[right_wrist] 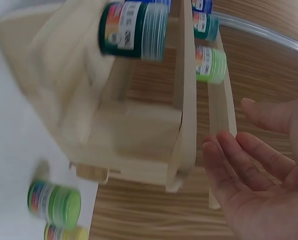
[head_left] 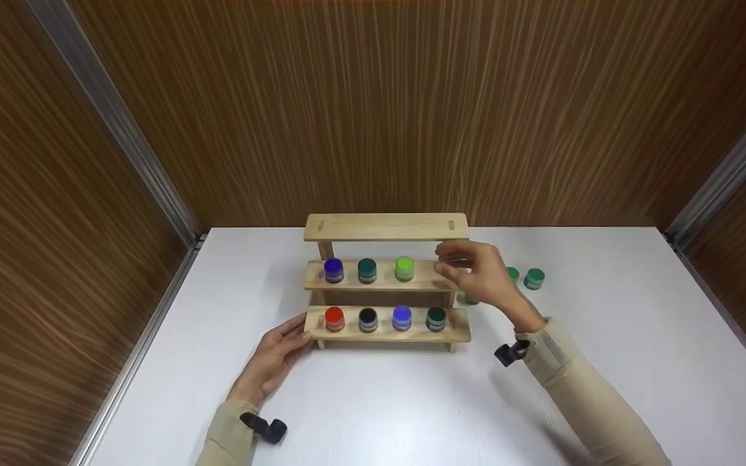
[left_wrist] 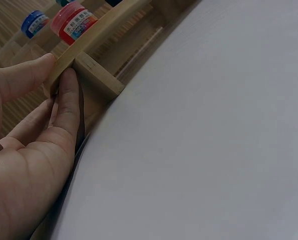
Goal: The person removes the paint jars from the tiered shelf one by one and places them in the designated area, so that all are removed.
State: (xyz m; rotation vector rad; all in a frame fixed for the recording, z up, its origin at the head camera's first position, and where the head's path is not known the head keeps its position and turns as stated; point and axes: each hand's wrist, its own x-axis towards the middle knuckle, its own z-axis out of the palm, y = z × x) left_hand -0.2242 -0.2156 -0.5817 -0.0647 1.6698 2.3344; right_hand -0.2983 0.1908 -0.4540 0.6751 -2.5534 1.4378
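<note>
A three-tier wooden rack (head_left: 386,226) stands on the table, holding small paint jars. My left hand (head_left: 277,356) grips the left end of the bottom shelf, thumb on top and fingers (left_wrist: 68,105) beneath, close to a red paint jar (left_wrist: 73,22). On that shelf also stand a black jar (head_left: 368,320), a violet-blue jar (head_left: 402,318) and a dark green jar (head_left: 436,318). The middle shelf bears a dark blue jar (head_left: 333,270), a teal jar (head_left: 367,270) and a light green jar (head_left: 405,268). My right hand (head_left: 480,272) hovers at this shelf's right end, fingers loosely bent, holding nothing.
Right of the rack, a green jar (head_left: 534,279) and others partly hidden by my right hand stand on the white table (head_left: 606,291). The right wrist view shows a light green jar (right_wrist: 53,202) and a yellow-lidded jar (right_wrist: 66,233) there. Wood-grain panels (head_left: 386,116) enclose the table.
</note>
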